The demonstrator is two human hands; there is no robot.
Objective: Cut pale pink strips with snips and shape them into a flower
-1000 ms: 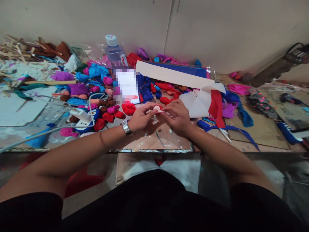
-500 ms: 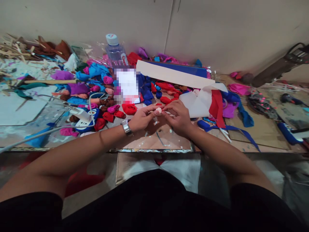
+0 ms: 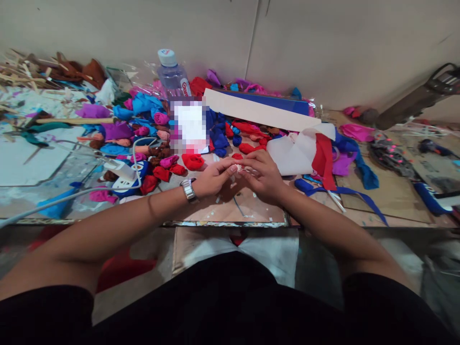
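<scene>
Near the table's front edge, my left hand (image 3: 217, 177) and my right hand (image 3: 264, 175) meet at the fingertips. Between them they pinch a small pale pink rosette (image 3: 238, 167), rolled from what looks like crepe paper. Fingers cover most of it, and a pale end hangs below. Just beyond the hands lie red crumpled bundles (image 3: 193, 161). To the right of my right hand is a translucent white sheet (image 3: 291, 155) with a red strip (image 3: 323, 160) over its edge.
A clear bottle (image 3: 173, 76) stands behind a blurred bright rectangle (image 3: 190, 125). At left are a power strip (image 3: 133, 179) with a white cable, and green-handled pliers (image 3: 34, 136). A long cream strip (image 3: 258, 110) lies at the back. A grey tube-like object (image 3: 406, 105) leans at right.
My fingers have closed further over the rosette, so less of it shows. My right fingers have shifted slightly left. Other things stay in place.
</scene>
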